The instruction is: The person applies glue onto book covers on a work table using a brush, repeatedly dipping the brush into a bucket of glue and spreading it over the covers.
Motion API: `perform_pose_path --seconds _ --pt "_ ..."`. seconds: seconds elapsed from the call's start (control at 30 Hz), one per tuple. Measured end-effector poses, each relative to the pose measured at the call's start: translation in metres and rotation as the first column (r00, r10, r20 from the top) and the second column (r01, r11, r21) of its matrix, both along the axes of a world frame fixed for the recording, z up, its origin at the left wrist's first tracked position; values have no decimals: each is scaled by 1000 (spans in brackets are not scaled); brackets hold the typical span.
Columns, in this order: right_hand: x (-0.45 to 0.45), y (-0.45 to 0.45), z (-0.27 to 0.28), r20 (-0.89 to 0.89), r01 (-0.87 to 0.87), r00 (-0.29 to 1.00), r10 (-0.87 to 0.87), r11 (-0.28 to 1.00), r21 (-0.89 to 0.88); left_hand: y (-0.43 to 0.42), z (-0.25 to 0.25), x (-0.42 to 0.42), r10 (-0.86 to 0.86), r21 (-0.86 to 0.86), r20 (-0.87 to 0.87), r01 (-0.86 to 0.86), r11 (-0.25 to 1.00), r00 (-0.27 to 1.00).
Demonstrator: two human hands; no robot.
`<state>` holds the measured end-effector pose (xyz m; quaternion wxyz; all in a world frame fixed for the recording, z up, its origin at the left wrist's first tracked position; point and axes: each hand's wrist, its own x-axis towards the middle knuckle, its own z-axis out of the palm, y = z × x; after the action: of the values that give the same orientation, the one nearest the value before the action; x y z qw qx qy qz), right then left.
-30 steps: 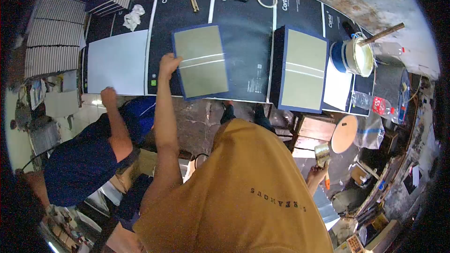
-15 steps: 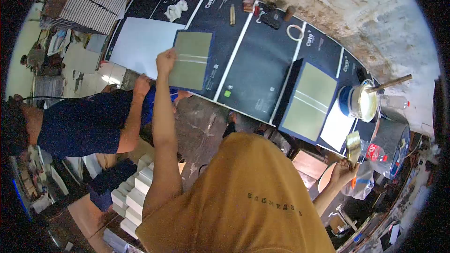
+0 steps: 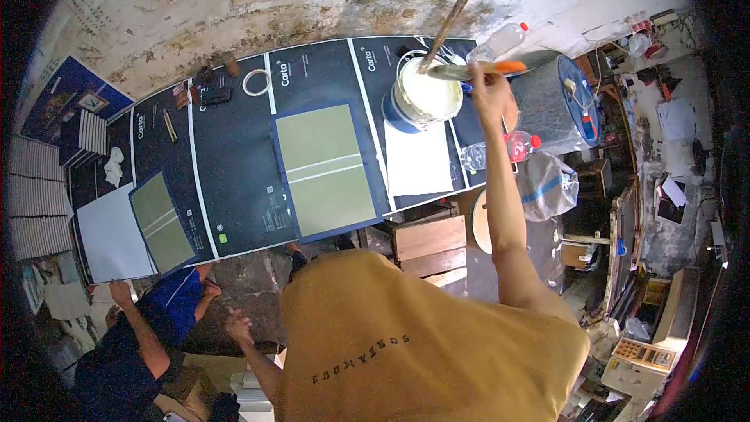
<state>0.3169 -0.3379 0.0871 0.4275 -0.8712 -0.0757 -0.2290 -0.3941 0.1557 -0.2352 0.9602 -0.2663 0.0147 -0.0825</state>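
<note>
My right hand (image 3: 490, 98) grips a broad brush (image 3: 449, 73) with an orange handle. The bristle end is over the mouth of a bucket (image 3: 402, 109) of pale, creamy paste; whether it touches the paste I cannot tell. A wooden stick (image 3: 453, 19) stands in the same bucket. Low beside my body, off the table edge, my left hand (image 3: 239, 326) is empty with its fingers apart. Between my hands on the table lies a dark blue sheet with greenish-grey boards (image 3: 328, 187) and two white stripes across it. A similar panel (image 3: 162, 223) lies at the left.
A co-worker (image 3: 129, 344) stands at the left by a white sheet (image 3: 113, 234). A tape roll (image 3: 256, 83) lies at the table's back. Plastic bottles (image 3: 500, 41) and a drum (image 3: 539, 101) are right of the bucket. White paper (image 3: 418, 160) lies before it.
The view has swung right. My right hand has brought the brush from beside the bottle to over the bucket. My left hand has left the left panel and dropped beside my body, fingers now apart.
</note>
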Motion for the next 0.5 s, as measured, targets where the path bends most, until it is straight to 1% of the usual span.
perform_pose_path --seconds 0.03,0.07,0.1,0.17,0.23,0.27,0.37,0.4,0.43,0.5 --pt "18 -6 -27 69 -8 997 15 996 -94 -19 -12 -16 -84 -67 62 88 994 995" --pt "15 6 -26 18 -42 999 45 994 -104 -37 -17 -24 -81 -64 61 85 994 995" --pt "18 13 -35 -16 -3 1000 1 989 -146 -57 -21 -31 -83 -38 31 84 996 996" --pt "31 16 -61 -40 -86 996 81 986 -140 -96 -25 -40 -81 13 -28 82 997 996" --pt "52 4 -95 -155 -173 977 143 965 -196 -125 -27 -45 -78 61 -88 84 995 993" --pt "60 -3 -106 -196 -157 975 107 953 -260 -133 -29 -45 -56 101 -148 71 992 987" --pt "76 -21 -89 -55 -96 995 82 924 -370 -147 -37 -51 -2 177 -267 51 983 964" --pt "63 -14 -56 -133 -82 990 51 967 -239 -150 -40 -53 13 200 -291 47 979 957" --pt "63 -13 -38 -135 -98 987 84 990 -98 -150 -42 -54 30 225 -320 45 973 947" --pt "64 -12 -8 -113 -56 993 40 988 -144 -150 -46 -53 50 270 -358 52 962 932"
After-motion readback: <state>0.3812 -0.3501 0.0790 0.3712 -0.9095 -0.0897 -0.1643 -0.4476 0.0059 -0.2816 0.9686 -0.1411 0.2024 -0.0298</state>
